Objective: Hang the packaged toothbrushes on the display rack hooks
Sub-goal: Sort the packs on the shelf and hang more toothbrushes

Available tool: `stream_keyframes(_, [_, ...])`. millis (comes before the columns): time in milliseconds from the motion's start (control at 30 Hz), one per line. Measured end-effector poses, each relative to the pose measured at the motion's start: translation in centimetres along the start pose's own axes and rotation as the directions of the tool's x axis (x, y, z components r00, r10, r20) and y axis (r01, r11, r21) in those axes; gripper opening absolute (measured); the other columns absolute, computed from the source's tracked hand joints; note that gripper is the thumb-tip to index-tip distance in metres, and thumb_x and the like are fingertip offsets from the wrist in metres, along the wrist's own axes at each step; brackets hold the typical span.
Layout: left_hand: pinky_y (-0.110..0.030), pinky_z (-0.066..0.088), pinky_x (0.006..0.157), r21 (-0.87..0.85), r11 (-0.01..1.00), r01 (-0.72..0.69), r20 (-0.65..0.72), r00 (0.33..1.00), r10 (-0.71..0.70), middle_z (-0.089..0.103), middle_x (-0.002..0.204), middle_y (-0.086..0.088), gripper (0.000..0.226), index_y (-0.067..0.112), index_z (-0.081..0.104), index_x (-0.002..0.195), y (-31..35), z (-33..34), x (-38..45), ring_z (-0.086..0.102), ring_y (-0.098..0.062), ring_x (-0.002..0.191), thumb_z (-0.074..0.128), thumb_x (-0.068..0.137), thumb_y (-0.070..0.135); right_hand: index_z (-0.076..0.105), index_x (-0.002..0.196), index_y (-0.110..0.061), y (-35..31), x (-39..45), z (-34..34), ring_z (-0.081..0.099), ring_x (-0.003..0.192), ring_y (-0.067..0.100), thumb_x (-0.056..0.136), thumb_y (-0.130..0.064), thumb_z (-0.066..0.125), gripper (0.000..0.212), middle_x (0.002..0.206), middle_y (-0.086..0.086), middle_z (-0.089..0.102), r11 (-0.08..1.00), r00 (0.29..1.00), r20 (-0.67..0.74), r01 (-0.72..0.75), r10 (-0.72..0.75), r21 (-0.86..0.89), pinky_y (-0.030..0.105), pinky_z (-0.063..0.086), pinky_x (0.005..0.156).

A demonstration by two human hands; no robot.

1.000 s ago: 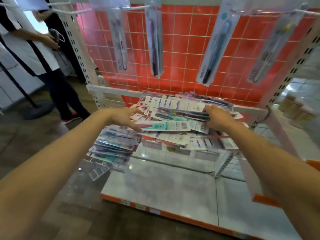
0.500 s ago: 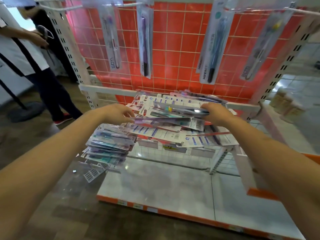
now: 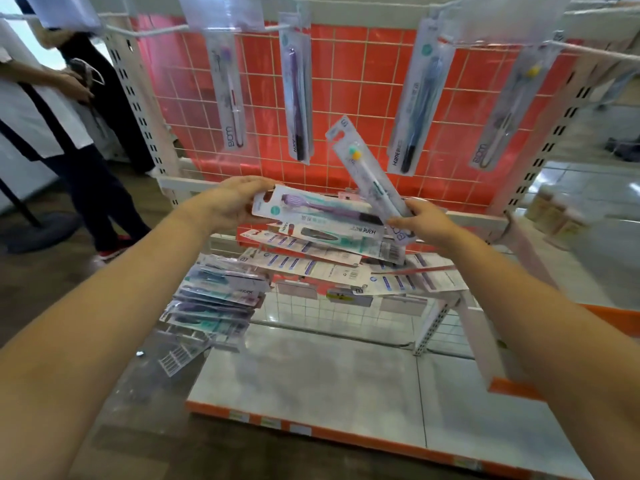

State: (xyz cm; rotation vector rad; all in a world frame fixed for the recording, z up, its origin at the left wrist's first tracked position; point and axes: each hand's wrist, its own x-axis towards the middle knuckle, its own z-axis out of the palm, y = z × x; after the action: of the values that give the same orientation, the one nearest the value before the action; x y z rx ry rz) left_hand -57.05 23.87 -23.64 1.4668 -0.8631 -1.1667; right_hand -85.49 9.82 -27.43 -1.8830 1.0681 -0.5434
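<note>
A purple pack is gripped flat at its hanger end by the left hand. A second pack, tilted up-left, is pinched at its base by the right hand. Below the fingers, a pile lies on the shelf; above, hung packs.
</note>
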Motion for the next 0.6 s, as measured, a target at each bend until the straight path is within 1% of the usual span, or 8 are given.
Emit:
stream_keyframes(100, [-0.037, 0.06, 0.063, -0.137, 0.99, 0.035, -0.043, 0.998, -0.041, 0.071, 0.084, -0.008, 0.014, 0.015, 0.062, 0.088, -0.1, 0.6, -0.3, 0.071, -0.02, 0.073, 0.056, 0.093, 0.027, 0.052, 0.124, -0.004, -0.4, -0.2, 0.9, 0.057, 0.078, 0.016, 0.089, -0.011, 0.063, 0.037, 0.09, 0.0, 0.058, 0.988, 0.998, 0.049, -0.056, 0.05, 0.142, 0.026, 0.047, 0.065])
stream_keyframes(200, [-0.039, 0.06, 0.059, -0.272, 0.962, 0.036, -0.138, 0.987, -0.076, 0.069, 0.092, -0.009, 0.021, 0.014, 0.062, 0.088, -0.1, 1.5, -0.6, 0.069, -0.024, 0.084, 0.061, 0.089, 0.036, 0.049, 0.132, -0.009, -0.6, -0.3, 1.7, 0.062, 0.09, 0.022, 0.087, -0.014, 0.065, 0.048, 0.105, 0.006, 0.063, 0.971, 0.991, 0.082, -0.12, 0.105, 0.206, 0.031, 0.052, 0.07])
stream_keyframes(267, [-0.043, 0.06, 0.061, -0.378, 0.925, 0.041, -0.168, 0.979, -0.112, 0.07, 0.092, -0.011, 0.029, 0.013, 0.061, 0.088, 0.1, 1.9, -0.7, 0.068, -0.027, 0.089, 0.061, 0.087, 0.042, 0.048, 0.133, -0.012, -0.7, -0.3, 2.2, 0.062, 0.098, 0.027, 0.086, -0.015, 0.067, 0.051, 0.113, 0.009, 0.063, 0.963, 0.987, 0.112, -0.135, 0.112, 0.233, 0.037, 0.054, 0.077])
stream_keyframes(333, [-0.044, 0.06, 0.061, -0.41, 0.911, 0.041, -0.19, 0.973, -0.129, 0.071, 0.09, -0.012, 0.034, 0.012, 0.06, 0.09, 0.4, 2.2, -0.6, 0.069, -0.029, 0.087, 0.056, 0.089, 0.046, 0.048, 0.131, -0.013, -1.0, -0.5, 2.4, 0.062, 0.098, 0.026, 0.087, -0.015, 0.066, 0.048, 0.11, 0.006, 0.063, 0.955, 0.987, 0.129, -0.131, 0.099, 0.265, 0.04, 0.054, 0.082])
stream_keyframes(467, [-0.038, 0.059, 0.053, -0.349, 0.937, 0.015, -0.21, 0.973, -0.094, 0.069, 0.093, -0.013, 0.036, 0.011, 0.057, 0.1, 1.3, 2.4, -0.9, 0.071, -0.028, 0.077, 0.046, 0.095, 0.045, 0.049, 0.13, -0.012, -1.1, -0.6, 2.3, 0.061, 0.101, 0.027, 0.086, -0.013, 0.066, 0.047, 0.107, 0.004, 0.063, 0.944, 0.99, 0.108, -0.12, 0.09, 0.307, 0.047, 0.052, 0.09])
stream_keyframes(500, [-0.037, 0.059, 0.053, -0.339, 0.941, 0.002, -0.213, 0.974, -0.079, 0.069, 0.095, -0.013, 0.034, 0.012, 0.056, 0.099, 1.5, 2.3, -1.0, 0.071, -0.027, 0.079, 0.046, 0.096, 0.044, 0.049, 0.13, -0.011, -1.0, -0.6, 2.2, 0.061, 0.1, 0.028, 0.086, -0.013, 0.066, 0.047, 0.107, 0.005, 0.063, 0.939, 0.99, 0.1, -0.124, 0.096, 0.321, 0.046, 0.053, 0.088])
stream_keyframes(533, [-0.037, 0.06, 0.054, -0.333, 0.943, -0.01, -0.209, 0.976, -0.063, 0.068, 0.097, -0.013, 0.031, 0.013, 0.055, 0.097, 1.8, 2.4, -1.1, 0.07, -0.027, 0.083, 0.047, 0.095, 0.043, 0.049, 0.131, -0.011, -0.9, -0.6, 2.0, 0.062, 0.097, 0.027, 0.086, -0.012, 0.066, 0.047, 0.105, 0.006, 0.064, 0.931, 0.99, 0.1, -0.133, 0.104, 0.341, 0.043, 0.055, 0.082])
stream_keyframes(600, [-0.035, 0.06, 0.056, -0.31, 0.95, -0.025, -0.196, 0.98, -0.038, 0.067, 0.101, -0.013, 0.029, 0.013, 0.055, 0.102, 2.3, 2.5, -1.4, 0.069, -0.026, 0.089, 0.052, 0.093, 0.041, 0.049, 0.13, -0.011, -0.8, -0.8, 1.7, 0.063, 0.089, 0.024, 0.088, -0.01, 0.063, 0.045, 0.102, 0.006, 0.063, 0.912, 0.986, 0.121, -0.15, 0.112, 0.381, 0.031, 0.056, 0.063])
